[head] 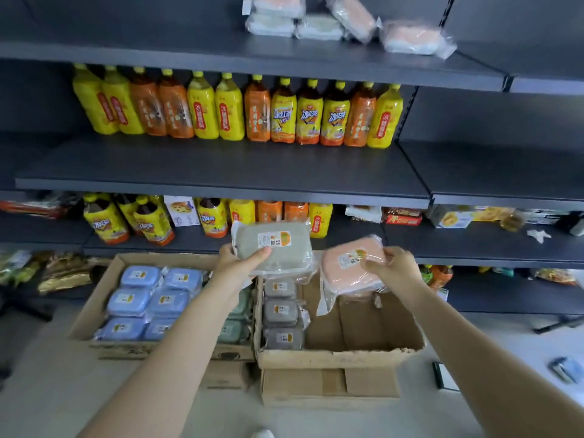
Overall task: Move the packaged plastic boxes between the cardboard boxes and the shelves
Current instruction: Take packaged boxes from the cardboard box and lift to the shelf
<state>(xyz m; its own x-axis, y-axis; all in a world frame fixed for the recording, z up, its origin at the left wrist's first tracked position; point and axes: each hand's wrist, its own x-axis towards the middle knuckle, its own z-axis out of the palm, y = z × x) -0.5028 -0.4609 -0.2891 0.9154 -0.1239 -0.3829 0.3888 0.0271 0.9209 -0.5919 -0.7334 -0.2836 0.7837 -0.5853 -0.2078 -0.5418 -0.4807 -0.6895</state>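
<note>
— Which way are they going, do you reckon?

— Up, I'd guess. The left hand (238,259) has its fingers wrapped round a grey packaged box (272,248), and the right hand (390,266) pinches a pink packaged box (350,263) by its edge. Both are held in the air above the right cardboard box (335,352), which is half empty, with only grey ones stacked down its left side.

— And the other carton?

— The left cardboard box (104,289) is full of blue ones, untouched.

— So next?

— Probably a lift to the top shelf (189,55), where wrapped pink and pale boxes (316,20) already lie. It's a high reach with slippery film, so each hand needs a firm hold.

— Can you read the stickers?

— Too small; just an orange mark. The bottles (284,112) read "冰红茶".
</note>
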